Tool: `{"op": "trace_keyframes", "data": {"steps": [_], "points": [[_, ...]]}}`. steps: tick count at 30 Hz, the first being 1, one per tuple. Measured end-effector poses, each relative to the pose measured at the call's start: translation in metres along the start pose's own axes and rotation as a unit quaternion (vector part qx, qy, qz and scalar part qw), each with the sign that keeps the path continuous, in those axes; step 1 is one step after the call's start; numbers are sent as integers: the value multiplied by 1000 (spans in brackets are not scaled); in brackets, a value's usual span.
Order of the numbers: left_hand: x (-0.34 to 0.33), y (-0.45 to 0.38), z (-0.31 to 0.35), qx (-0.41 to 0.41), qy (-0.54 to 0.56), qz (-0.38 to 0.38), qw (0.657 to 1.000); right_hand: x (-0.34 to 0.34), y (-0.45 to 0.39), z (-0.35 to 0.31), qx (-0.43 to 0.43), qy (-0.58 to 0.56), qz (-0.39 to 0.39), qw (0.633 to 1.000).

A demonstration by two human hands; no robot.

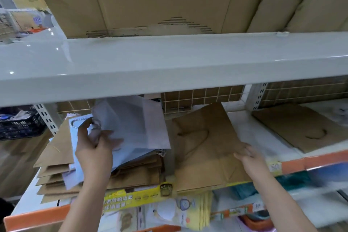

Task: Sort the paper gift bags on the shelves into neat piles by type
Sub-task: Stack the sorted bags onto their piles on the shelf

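Note:
On the middle shelf (263,137) lies a messy stack of brown paper bags (131,175) mixed with white ones at the left. My left hand (94,149) grips a bundle of white paper bags (131,124), lifted and tilted above that stack. To the right, a large brown paper bag (203,147) lies flat, and my right hand (246,154) rests on its right edge with fingers fairly straight. Another flat brown bag (301,128) with a cord handle lies further right on the same shelf.
A white shelf board (169,66) hangs low just above the hands, loaded with cardboard boxes (150,0). A dark crate (20,124) stands at the left. Yellow packets and printed bags (169,209) fill the shelf below. Orange price strips (310,162) line the shelf front.

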State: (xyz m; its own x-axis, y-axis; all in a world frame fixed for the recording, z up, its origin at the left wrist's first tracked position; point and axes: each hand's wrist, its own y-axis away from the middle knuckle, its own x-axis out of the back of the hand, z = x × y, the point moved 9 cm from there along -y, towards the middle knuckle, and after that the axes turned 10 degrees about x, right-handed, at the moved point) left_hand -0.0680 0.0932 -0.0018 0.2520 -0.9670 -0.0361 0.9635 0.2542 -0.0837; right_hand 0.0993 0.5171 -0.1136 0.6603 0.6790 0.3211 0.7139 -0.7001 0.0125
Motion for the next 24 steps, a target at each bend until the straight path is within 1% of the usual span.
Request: {"op": "trace_keyframes", "data": {"steps": [5,8,11,15,19,21,24], "points": [[-18,23,-4,21,18,7,1000,33,5,7,-15,-52,28,998],[-34,39,-7,36,47,8,998,52,7,14,-16,-78,24,997],[-56,61,-11,32,70,12,997,80,5,21,-9,-94,19,995],[-91,104,-12,30,58,51,997,129,0,38,-23,-100,6,995],[-134,145,-20,44,45,44,997,182,-12,51,-15,-91,0,996],[-150,166,-20,39,42,60,997,206,-19,58,-15,-89,-5,996],[-174,197,-24,27,65,74,995,235,-28,71,-22,-86,-12,996]]}}
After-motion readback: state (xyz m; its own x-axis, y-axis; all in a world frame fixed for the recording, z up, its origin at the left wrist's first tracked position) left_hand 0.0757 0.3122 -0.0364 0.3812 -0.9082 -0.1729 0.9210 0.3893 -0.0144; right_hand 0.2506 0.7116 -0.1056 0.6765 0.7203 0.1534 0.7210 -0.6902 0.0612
